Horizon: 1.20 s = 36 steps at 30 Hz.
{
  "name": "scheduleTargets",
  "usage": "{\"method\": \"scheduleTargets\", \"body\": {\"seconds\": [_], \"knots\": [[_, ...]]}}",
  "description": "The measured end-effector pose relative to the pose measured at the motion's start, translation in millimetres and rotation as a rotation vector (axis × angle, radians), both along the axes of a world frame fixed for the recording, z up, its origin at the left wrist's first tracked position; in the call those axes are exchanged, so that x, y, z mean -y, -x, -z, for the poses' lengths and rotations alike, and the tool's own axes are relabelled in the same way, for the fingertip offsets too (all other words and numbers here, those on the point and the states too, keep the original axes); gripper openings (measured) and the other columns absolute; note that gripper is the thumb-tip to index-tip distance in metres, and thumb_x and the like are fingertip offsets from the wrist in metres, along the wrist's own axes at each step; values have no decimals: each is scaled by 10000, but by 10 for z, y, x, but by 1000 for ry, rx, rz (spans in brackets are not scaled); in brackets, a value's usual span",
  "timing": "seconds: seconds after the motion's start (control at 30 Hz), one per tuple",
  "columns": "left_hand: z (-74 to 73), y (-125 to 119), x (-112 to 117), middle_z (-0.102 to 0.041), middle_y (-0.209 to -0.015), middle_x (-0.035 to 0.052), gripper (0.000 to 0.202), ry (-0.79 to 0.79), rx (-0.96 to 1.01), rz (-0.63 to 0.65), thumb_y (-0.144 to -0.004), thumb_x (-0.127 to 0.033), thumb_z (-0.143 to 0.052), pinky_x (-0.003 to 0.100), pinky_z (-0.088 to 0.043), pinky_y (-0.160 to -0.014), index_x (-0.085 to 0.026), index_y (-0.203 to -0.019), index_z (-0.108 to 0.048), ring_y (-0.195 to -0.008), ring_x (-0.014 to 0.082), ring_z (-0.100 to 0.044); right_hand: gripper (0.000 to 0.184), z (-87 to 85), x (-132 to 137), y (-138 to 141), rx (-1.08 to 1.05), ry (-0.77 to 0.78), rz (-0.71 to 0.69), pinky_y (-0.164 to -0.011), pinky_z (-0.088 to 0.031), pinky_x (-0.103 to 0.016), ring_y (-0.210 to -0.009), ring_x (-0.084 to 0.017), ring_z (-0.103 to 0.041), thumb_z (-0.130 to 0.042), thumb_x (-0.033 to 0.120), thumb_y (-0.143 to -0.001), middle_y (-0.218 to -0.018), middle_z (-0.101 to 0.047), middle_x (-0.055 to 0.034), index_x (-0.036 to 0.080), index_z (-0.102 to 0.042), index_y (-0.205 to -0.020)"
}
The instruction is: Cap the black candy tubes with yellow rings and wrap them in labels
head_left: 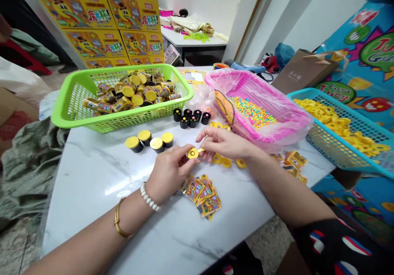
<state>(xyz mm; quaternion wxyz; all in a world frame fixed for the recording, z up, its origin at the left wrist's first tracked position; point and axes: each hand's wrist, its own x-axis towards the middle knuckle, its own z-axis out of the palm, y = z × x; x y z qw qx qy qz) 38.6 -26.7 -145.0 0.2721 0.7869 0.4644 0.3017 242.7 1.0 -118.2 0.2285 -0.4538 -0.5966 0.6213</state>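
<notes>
My left hand (169,170) grips a small black cup with a yellow lid (192,153) over the white marble table (92,176). My right hand (223,143) pinches the lid's far edge with its fingertips. Several capped cups (150,139) stand just behind my left hand. Several uncapped black cups (191,117) stand farther back. Loose yellow ring lids (227,162) lie under my right wrist. A small pile of printed wrappers (203,193) lies between my forearms.
A green basket (76,119) of wrapped cups stands at back left. A pink basket (277,131) lined with plastic holds coloured candy beads. A blue basket (347,156) of yellow lids sits at the right. More wrappers (292,162) lie beside it. Yellow cartons (101,20) are stacked behind.
</notes>
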Motion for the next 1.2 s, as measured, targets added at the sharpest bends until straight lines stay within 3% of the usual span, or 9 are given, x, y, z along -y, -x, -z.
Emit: {"method": "scheduleTargets", "body": {"seconds": [0.1, 0.2, 0.33, 0.47, 0.63, 0.8, 0.9, 1.03, 1.2], "knots": [[8, 14, -22, -652, -689, 13, 311, -12, -33, 32, -842, -334, -626, 233, -412, -580, -166, -1089, -715, -593, 128, -546, 200, -57, -70, -135, -85, 90, -79, -664, -579, -248, -687, -124, -704, -648, 245, -827, -847, -743, -65, 152, -550, -975], [-21, 28, -48, -601, -566, -38, 354, 186, 8, 54, -843, -396, -622, 212, -355, -485, -180, -1108, -716, -470, 97, -450, 234, 0, -128, -159, -141, 134, -76, -561, -546, -208, -591, -106, -679, -701, 271, -778, -780, -741, -55, 139, -565, -916], [-52, 36, -88, -576, -497, -66, 451, 447, 75, 75, -826, -434, -632, 208, -316, -410, -188, -1200, -682, -379, 86, -381, 269, 95, -149, -3, -114, 158, -24, -382, -401, -158, -381, -60, -516, -740, 307, -733, -532, -616, 60, 173, -526, -827], [-52, 8, -88, -585, -499, -68, 401, 440, 74, 80, -829, -387, -626, 206, -334, -428, -205, -1182, -686, -389, 94, -431, 262, 70, -117, 188, 87, 39, -34, -345, -240, -144, -368, -29, -383, -731, 226, -719, -490, -498, 109, 193, -484, -797], [-70, -37, 0, -638, -590, -30, 296, 260, -33, 59, -798, -313, -650, 220, -388, -501, -175, -1054, -701, -516, 134, -557, 218, 57, -48, 244, 248, -153, -10, -393, -247, -161, -432, -39, -351, -689, 282, -758, -537, -438, 101, 189, -493, -782], [-50, -28, 24, -651, -776, 41, 353, -180, -200, -15, -873, -365, -590, 269, -451, -592, -166, -1160, -642, -634, 169, -588, 223, -17, -2, 123, 305, -332, -36, -459, -332, -188, -495, -79, -462, -667, 355, -800, -567, -513, 59, 183, -532, -754], [-88, 17, -18, -653, -897, 108, 285, -412, -389, -61, -908, -354, -540, 338, -492, -681, -151, -1041, -689, -766, 230, -608, 251, -87, -19, 34, 422, -601, 189, -582, -443, -265, -619, -145, -570, -604, 412, -869, -666, -599, -5, 185, -560, -772], [-157, 106, -123, -593, -1258, 204, 241, -628, -503, -131, -873, -345, -585, 515, -391, -996, -138, -910, -703, -1175, 382, -508, 82, 27, -185, 15, 668, -1051, 447, -937, -446, -403, -1053, -264, -578, -569, 195, -873, -1060, -649, -127, 168, -594, -946], [-131, 273, -339, -680, -1103, 184, 234, -596, -531, -124, -868, -327, -569, 491, -388, -998, -119, -924, -661, -1067, 338, -587, 189, 283, -487, 50, 914, -1005, 396, -930, -451, -417, -1066, -289, -554, -537, 137, -842, -1094, -620, -166, 128, -569, -1028]]}}
